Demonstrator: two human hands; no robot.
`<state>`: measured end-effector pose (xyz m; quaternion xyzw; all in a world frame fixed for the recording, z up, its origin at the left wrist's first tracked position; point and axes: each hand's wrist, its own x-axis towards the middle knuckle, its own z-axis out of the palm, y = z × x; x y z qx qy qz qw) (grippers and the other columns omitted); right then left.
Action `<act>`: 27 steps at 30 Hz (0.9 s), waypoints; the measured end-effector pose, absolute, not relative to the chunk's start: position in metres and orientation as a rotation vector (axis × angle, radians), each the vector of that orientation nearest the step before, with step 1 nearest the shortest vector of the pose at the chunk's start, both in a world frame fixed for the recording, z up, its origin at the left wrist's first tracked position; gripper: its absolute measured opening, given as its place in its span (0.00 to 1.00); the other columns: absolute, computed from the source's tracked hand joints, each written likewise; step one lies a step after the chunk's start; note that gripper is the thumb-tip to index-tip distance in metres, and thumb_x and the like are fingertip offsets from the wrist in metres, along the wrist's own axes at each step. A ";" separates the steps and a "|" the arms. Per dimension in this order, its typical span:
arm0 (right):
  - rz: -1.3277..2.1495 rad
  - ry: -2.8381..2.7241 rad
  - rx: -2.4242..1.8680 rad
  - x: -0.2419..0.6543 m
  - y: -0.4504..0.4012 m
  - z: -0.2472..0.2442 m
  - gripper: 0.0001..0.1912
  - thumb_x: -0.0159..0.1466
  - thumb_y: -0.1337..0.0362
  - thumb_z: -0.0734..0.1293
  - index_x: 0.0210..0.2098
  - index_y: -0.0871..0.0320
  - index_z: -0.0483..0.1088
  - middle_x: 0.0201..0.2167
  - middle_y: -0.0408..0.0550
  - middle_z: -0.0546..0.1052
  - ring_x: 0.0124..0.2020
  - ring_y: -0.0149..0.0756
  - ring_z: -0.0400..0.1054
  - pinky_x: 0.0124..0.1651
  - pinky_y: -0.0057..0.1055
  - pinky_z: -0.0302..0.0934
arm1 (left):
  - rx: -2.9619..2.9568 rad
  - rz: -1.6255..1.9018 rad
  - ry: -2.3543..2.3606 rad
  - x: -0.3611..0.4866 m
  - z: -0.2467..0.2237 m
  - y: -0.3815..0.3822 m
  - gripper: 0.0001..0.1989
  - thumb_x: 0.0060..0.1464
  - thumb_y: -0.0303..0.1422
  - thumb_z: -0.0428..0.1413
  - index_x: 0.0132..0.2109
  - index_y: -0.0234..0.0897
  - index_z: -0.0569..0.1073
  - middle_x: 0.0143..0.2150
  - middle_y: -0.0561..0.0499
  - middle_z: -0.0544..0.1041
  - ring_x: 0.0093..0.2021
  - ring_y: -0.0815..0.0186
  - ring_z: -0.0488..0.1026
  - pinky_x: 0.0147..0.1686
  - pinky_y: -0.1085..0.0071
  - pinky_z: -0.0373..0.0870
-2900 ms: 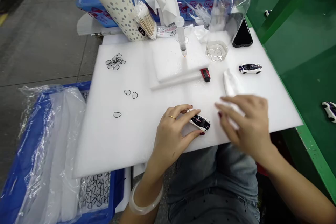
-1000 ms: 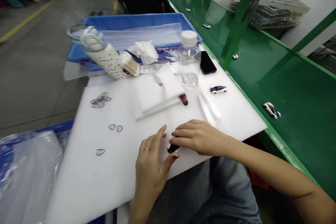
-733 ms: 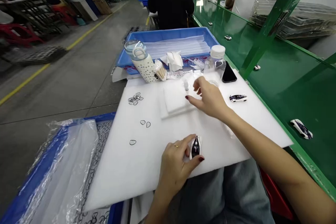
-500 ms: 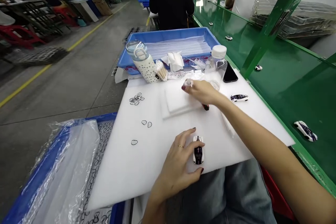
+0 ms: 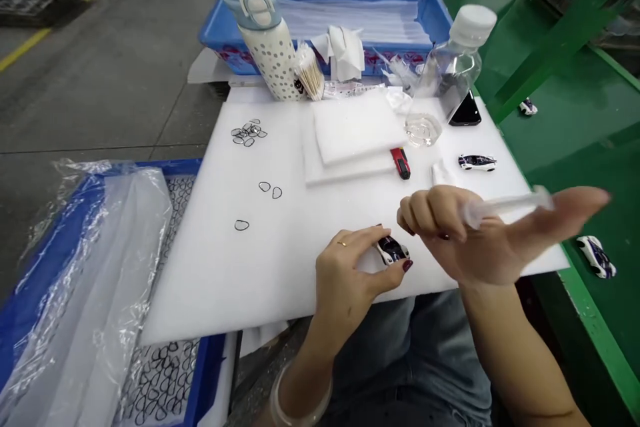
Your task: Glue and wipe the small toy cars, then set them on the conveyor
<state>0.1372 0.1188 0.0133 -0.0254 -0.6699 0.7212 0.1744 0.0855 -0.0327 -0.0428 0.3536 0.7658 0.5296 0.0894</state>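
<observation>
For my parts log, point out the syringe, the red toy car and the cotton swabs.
syringe (image 5: 505,205), head view, pale shaft
red toy car (image 5: 401,163), head view, top side
cotton swabs (image 5: 313,79), head view, sticks

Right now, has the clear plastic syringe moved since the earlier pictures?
Yes: against the white foam pads, the syringe has moved right and toward the camera, from standing on them into the right-hand grip.

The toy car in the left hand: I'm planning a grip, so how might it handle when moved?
The toy car is probably light, being small enough for the left hand to pinch. Its low shape makes tipping unlikely. Its shiny finish might feel slippery.
</observation>
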 end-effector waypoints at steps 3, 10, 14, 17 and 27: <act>2.209 -1.715 -0.116 0.137 0.108 0.031 0.37 0.61 0.29 0.39 0.16 0.53 0.48 0.13 0.39 0.46 0.17 0.31 0.43 0.22 0.34 0.47 | 1.041 1.589 2.284 0.084 -0.043 -0.032 0.10 0.52 0.38 0.65 0.42 0.41 0.79 0.41 0.51 0.81 0.40 0.56 0.76 0.41 0.58 0.74; 2.361 -1.587 -0.027 0.134 0.106 0.019 0.35 0.59 0.30 0.49 0.16 0.52 0.46 0.12 0.38 0.45 0.15 0.28 0.40 0.20 0.32 0.44 | 1.054 1.599 2.298 0.084 -0.043 -0.032 0.08 0.54 0.38 0.64 0.41 0.41 0.78 0.40 0.53 0.81 0.39 0.58 0.75 0.42 0.59 0.73; 2.361 -1.553 -0.101 0.133 0.104 0.019 0.35 0.59 0.29 0.48 0.15 0.52 0.46 0.12 0.38 0.44 0.15 0.28 0.40 0.20 0.32 0.44 | 1.038 1.596 2.305 0.085 -0.043 -0.031 0.08 0.54 0.37 0.64 0.40 0.41 0.78 0.40 0.53 0.81 0.38 0.59 0.74 0.40 0.60 0.73; 2.380 -1.539 -0.110 0.132 0.102 0.019 0.35 0.59 0.29 0.47 0.15 0.52 0.47 0.11 0.38 0.44 0.15 0.28 0.40 0.20 0.32 0.44 | 1.031 1.588 2.301 0.084 -0.042 -0.031 0.07 0.54 0.36 0.63 0.40 0.42 0.78 0.39 0.54 0.81 0.37 0.59 0.74 0.39 0.60 0.72; 2.443 -1.330 0.000 0.133 0.101 0.012 0.33 0.61 0.34 0.55 0.15 0.53 0.47 0.11 0.37 0.46 0.16 0.27 0.41 0.20 0.30 0.42 | 1.063 1.591 2.315 0.085 -0.044 -0.032 0.08 0.52 0.33 0.65 0.41 0.40 0.79 0.39 0.53 0.81 0.38 0.60 0.74 0.39 0.63 0.71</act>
